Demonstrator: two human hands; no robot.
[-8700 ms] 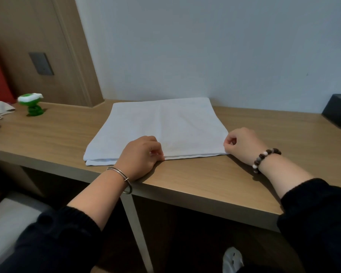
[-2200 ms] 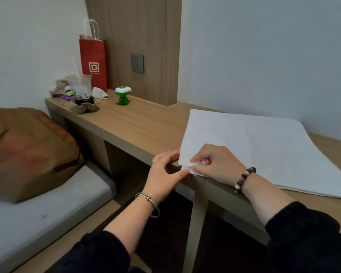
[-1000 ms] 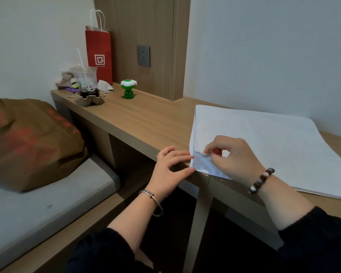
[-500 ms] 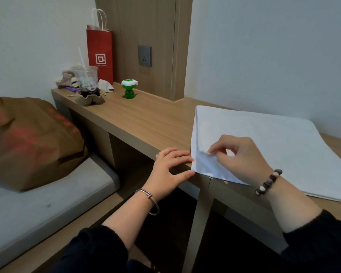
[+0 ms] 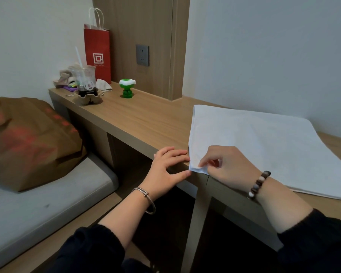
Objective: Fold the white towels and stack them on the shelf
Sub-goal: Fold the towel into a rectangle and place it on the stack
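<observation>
White towel (image 5: 264,146) corner pinched by right hand (image 5: 230,164); left hand (image 5: 165,166) flat alongside.

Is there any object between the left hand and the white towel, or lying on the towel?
Nothing visible does. The left hand rests on the edge of the desk, fingertips at the left edge of the white towel. The right hand pinches its near corner. The towel's top is bare.

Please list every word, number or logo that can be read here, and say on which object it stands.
No text reads with certainty.
red paper bag: a white square logo of a cup; the words beneath it are too small to read.
plastic cup: a round print, blurred.
brown bag: red marks, blurred.
Nothing else bears text.
</observation>
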